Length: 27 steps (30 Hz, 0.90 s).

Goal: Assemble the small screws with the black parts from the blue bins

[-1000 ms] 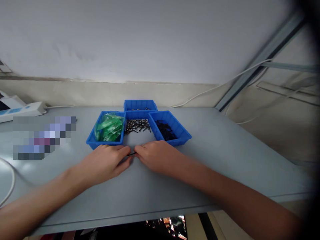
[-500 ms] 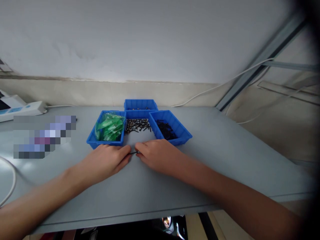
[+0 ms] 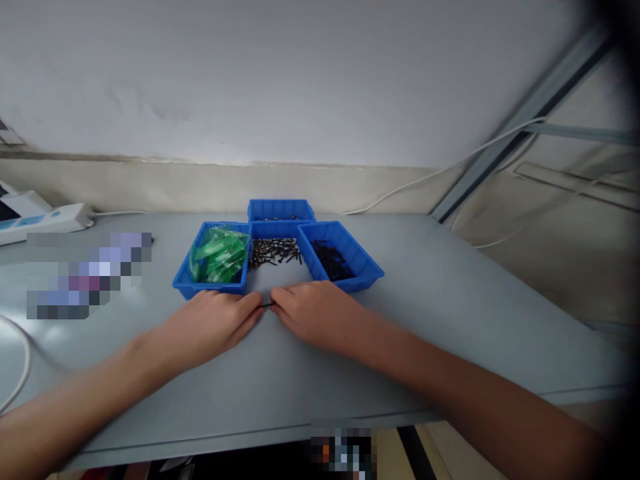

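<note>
Between my two hands runs a thin black screw [image 3: 267, 305], with only its middle stretch showing. My left hand [image 3: 220, 323] pinches its left end between thumb and fingers. The right end is pinched by my right hand [image 3: 311, 310], whose fingertips hide the tip. Just beyond the hands, a loose pile of dark and brassy screws [image 3: 277, 251] lies on the table. A blue bin [image 3: 210, 289] with green plastic packets [image 3: 220, 255] stands past my left hand. Past my right hand is another blue bin [image 3: 367, 277] holding small black parts [image 3: 334, 260].
A third blue bin [image 3: 280, 209] with small parts stands behind the pile, near the wall. On the grey table [image 3: 450, 320], a power strip [image 3: 55, 219] and a blurred-out item [image 3: 90, 277] lie left. A white cable [image 3: 24, 360] curves at the left edge. A metal post [image 3: 500, 140] rises right.
Almost nothing differs. Both hands keep their pinch on the screw in the same place, and the right hand has shifted very slightly.
</note>
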### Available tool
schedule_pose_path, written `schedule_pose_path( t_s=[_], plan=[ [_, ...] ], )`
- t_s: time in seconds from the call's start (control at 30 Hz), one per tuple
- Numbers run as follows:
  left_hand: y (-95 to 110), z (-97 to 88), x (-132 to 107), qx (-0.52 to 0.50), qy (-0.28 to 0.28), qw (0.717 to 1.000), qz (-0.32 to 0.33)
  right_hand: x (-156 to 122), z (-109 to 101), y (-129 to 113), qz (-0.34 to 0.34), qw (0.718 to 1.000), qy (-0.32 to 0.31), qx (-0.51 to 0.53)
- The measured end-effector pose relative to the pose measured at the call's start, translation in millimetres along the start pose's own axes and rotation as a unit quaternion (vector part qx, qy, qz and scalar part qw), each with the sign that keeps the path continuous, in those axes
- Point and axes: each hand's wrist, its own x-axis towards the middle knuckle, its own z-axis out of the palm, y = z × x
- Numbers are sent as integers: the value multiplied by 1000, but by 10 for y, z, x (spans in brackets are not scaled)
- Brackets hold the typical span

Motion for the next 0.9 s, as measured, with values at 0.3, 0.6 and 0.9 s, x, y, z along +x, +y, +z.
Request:
schedule_pose_path(
  t_s=[0.3, 0.6, 0.9],
  plan=[
    [19, -26, -7, 10, -2, 1000, -5, -3, 22, 8, 32, 999, -8, -4],
    [7, -21, 2, -3, 0, 1000, -1, -10, 11, 2, 17, 1000, 7, -2],
    [18, -37, -15, -14, -11, 1000, -10, -10, 19, 14, 3, 1000, 4, 0]
  ],
)
